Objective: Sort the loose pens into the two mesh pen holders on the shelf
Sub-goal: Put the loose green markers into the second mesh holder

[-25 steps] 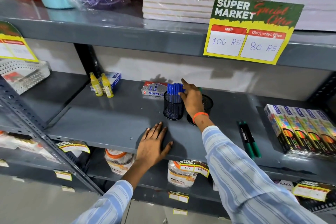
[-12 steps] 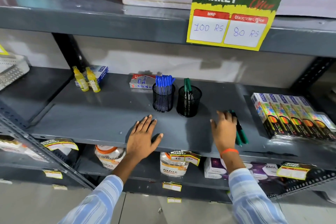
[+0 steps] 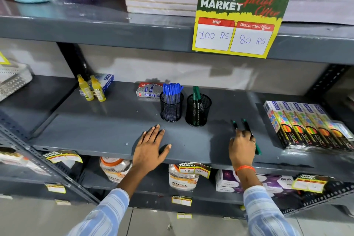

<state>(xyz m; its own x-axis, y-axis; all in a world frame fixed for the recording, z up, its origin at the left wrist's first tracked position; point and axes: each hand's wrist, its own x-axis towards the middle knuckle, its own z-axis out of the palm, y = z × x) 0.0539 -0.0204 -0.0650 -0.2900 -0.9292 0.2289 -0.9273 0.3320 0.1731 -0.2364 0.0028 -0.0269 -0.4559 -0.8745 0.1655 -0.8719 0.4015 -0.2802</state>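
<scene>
Two black mesh pen holders stand side by side at the middle of the grey shelf (image 3: 107, 132). The left holder (image 3: 171, 110) is full of blue pens (image 3: 172, 90). The right holder (image 3: 198, 114) has a few green pens (image 3: 196, 93). To their right, two loose green pens (image 3: 245, 123) lie on the shelf. My right hand (image 3: 241, 147) lies over their middle with its fingers curled down on them; their tips stick out beyond the fingers. My left hand (image 3: 151, 145) rests flat near the shelf's front edge, in front of the left holder, fingers spread, holding nothing.
Two yellow glue bottles (image 3: 91, 90) and a blue box stand at the back left. A red and silver packet (image 3: 148, 90) lies behind the blue-pen holder. Colourful boxes (image 3: 306, 124) fill the right end. A price sign (image 3: 239, 23) hangs from the shelf above.
My right hand left the holders, moved right to the loose green pens, and its spread fingers have now curled onto them. My left hand stayed flat on the shelf.
</scene>
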